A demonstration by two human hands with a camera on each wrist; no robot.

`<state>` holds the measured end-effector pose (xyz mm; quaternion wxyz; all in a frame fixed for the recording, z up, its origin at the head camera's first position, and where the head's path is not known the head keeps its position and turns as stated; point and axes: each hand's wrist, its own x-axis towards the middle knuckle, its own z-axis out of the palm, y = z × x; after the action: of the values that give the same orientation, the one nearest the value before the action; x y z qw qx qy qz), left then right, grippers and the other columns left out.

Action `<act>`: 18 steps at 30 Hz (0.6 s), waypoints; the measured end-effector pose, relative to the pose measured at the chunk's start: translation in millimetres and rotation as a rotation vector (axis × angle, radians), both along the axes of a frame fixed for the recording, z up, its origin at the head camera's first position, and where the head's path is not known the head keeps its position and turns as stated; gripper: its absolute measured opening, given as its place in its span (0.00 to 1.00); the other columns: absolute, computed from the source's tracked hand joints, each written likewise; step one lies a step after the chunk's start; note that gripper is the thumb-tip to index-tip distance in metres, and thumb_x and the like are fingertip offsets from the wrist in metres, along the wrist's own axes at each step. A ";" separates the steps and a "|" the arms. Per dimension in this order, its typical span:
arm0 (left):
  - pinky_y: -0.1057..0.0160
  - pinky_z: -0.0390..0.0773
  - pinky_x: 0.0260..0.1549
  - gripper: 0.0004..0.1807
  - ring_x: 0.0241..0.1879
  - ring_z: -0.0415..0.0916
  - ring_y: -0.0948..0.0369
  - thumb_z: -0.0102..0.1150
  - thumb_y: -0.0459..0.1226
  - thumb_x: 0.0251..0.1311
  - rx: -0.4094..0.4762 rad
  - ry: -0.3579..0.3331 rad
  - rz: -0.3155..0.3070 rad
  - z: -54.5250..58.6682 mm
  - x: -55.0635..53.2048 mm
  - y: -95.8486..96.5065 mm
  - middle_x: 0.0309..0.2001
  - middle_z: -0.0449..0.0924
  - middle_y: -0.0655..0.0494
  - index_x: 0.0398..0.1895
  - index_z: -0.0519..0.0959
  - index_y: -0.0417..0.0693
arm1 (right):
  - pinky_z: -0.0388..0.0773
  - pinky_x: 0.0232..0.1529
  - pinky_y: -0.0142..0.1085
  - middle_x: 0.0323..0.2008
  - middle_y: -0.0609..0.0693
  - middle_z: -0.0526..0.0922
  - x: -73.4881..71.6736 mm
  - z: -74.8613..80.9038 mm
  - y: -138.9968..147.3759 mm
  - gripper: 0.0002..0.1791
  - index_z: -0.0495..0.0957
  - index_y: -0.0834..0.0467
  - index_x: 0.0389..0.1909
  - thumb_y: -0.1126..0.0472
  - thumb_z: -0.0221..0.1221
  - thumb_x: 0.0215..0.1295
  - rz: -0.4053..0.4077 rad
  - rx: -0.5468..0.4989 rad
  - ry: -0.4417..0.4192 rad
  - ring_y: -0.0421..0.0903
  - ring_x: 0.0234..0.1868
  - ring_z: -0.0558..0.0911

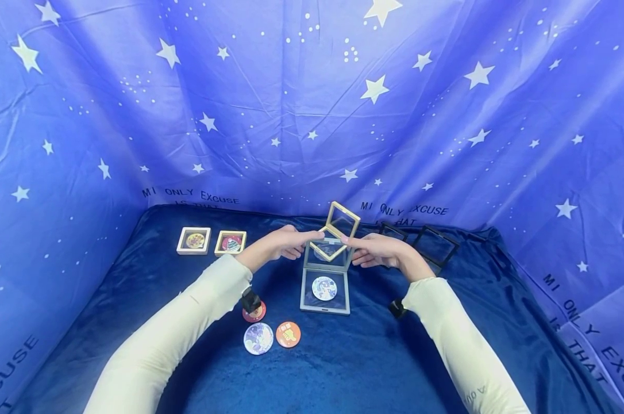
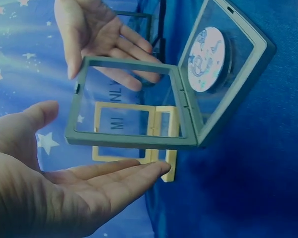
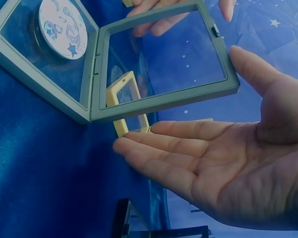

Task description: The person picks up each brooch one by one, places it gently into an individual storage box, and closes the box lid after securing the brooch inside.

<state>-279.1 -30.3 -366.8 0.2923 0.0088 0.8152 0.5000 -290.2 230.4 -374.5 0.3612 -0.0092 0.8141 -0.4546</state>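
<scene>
A grey-green hinged display frame [image 1: 307,309] stands unfolded on the dark blue cloth, its clear lid tilted up. On the film of its lower half lies a round white-and-blue badge [image 1: 324,288]. My left hand [image 1: 287,241] is at the lid's left side, fingers straight, thumb apart from the rim in the left wrist view. At the lid's right side is my right hand [image 1: 376,250], with straight fingers and the thumb tip [image 3: 237,53] right at the lid's corner. Behind the lid, an unfolded cream-coloured frame [image 1: 347,209] shows partly through the clear film.
Two small closed frames, one white [image 1: 193,251] and one cream [image 1: 217,252], hold badges at the back left. Black frames [image 1: 453,253] stand at the back right. Loose badges, purple [image 1: 258,338], orange [image 1: 288,334] and red [image 1: 255,314], lie front left. A starry curtain [image 1: 291,103] surrounds the table.
</scene>
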 end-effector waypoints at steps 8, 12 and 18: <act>0.51 0.76 0.63 0.49 0.64 0.76 0.42 0.59 0.63 0.63 -0.012 -0.037 -0.018 -11.9 -3.3 -3.4 0.65 0.75 0.32 0.70 0.66 0.30 | 0.69 0.70 0.54 0.67 0.70 0.74 -0.2 -2.9 4.1 0.46 0.53 0.67 0.78 0.35 0.46 0.77 0.034 0.002 -0.043 0.62 0.68 0.76; 0.50 0.77 0.62 0.49 0.63 0.77 0.41 0.56 0.64 0.65 -0.014 -0.042 -0.044 -14.9 -3.3 -3.6 0.63 0.76 0.31 0.67 0.68 0.27 | 0.69 0.70 0.54 0.65 0.70 0.75 1.7 -2.3 4.4 0.45 0.57 0.67 0.76 0.34 0.45 0.77 0.045 -0.020 -0.056 0.62 0.67 0.77; 0.50 0.79 0.59 0.51 0.60 0.80 0.42 0.51 0.67 0.66 -0.007 -0.067 -0.049 -18.4 -2.2 -4.5 0.62 0.77 0.30 0.66 0.69 0.25 | 0.69 0.70 0.54 0.64 0.69 0.76 1.9 -3.4 3.8 0.44 0.63 0.69 0.72 0.34 0.44 0.77 0.040 -0.037 -0.059 0.62 0.67 0.77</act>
<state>-281.3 -34.8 -385.2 0.3316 0.0111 0.8061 0.4900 -288.3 234.2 -378.0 0.3938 -0.0189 0.7942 -0.4623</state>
